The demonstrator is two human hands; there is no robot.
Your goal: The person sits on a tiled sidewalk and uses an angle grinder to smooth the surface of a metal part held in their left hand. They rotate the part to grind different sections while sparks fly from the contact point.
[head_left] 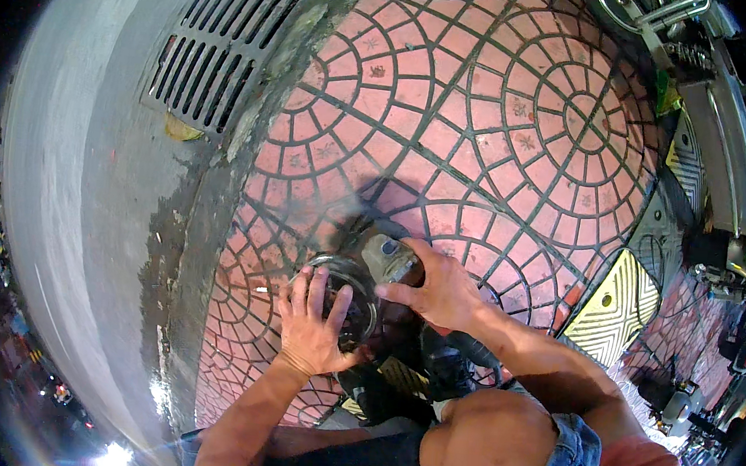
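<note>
A round, dark part with a shiny metal rim (373, 307) sits low over the pavement in front of me; it looks like a wheel hub or drum, but its exact kind is unclear. My left hand (313, 320) grips it from the left, fingers spread across its top and thumb near the lower edge. Right beside it, my right hand (426, 281) is closed around a worn grey, blocky tool (386, 256) with a dark oval spot on top. The tool meets the far right side of the rim. Its underside is hidden, and faint haze hangs just beyond it.
Pink patterned paving (484, 154) spreads ahead, with a kerb and a metal drain grate (231, 38) on the left by the grey road (89, 167). A yellow-and-black ramp block (618, 296) lies right. Parked motorbikes (721, 146) line the right side. My bare knee (487, 452) is close below.
</note>
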